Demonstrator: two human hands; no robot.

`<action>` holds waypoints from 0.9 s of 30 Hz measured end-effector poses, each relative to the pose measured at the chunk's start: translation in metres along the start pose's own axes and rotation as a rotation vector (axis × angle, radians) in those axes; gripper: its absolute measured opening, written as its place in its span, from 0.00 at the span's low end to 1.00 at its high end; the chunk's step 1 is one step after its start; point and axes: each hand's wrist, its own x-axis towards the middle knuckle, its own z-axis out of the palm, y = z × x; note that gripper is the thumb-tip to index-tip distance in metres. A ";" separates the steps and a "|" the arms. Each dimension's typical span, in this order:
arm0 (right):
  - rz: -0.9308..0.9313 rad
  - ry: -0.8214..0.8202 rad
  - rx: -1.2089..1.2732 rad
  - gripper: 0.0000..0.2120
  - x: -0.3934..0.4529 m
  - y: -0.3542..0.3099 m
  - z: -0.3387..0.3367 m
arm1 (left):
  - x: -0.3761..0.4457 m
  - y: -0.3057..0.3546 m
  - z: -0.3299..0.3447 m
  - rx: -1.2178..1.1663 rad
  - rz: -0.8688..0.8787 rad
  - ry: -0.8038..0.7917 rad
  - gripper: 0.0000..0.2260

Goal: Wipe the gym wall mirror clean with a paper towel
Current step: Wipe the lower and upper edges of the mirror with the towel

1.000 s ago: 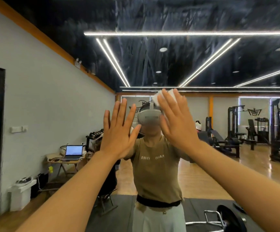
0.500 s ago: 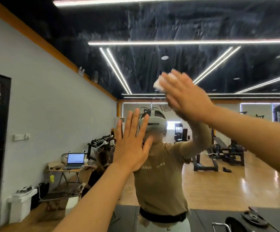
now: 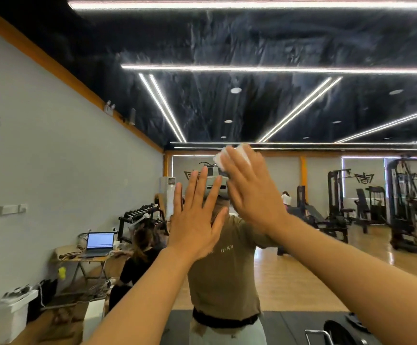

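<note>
1. The wiping step was in hand: the right hand [image 3: 251,192] lay against the mirror [image 3: 302,108] with its fingers straight, pressing a white paper towel [image 3: 229,156] flat to the glass.
2. The towel sat near the middle of the mirror's width, well clear of its edges, at the level of the reflected wearer's headset; only its upper corner showed past the fingertips.
3. The left hand [image 3: 195,220] was spread open just beside and below the right, fingers straight and apart, holding nothing. It looked braced on the glass, though contact could not be confirmed.
4. Smeary streaks showed across the upper mirror [image 3: 227,46], over the reflected dark ceiling, so by my reading much of the job remained.
5. The next move would likely call for carrying the towel higher into those streaks with firm, even pressure, keeping it flat beneath the palm.
6. Most of the towel was hidden under the hand. The mirror's edges were cut off by the view, and the right hand was slightly blurred.
</note>
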 end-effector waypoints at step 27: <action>0.162 0.115 -0.118 0.25 0.166 0.032 -0.015 | -0.012 -0.070 -0.017 0.204 -0.085 0.171 0.29</action>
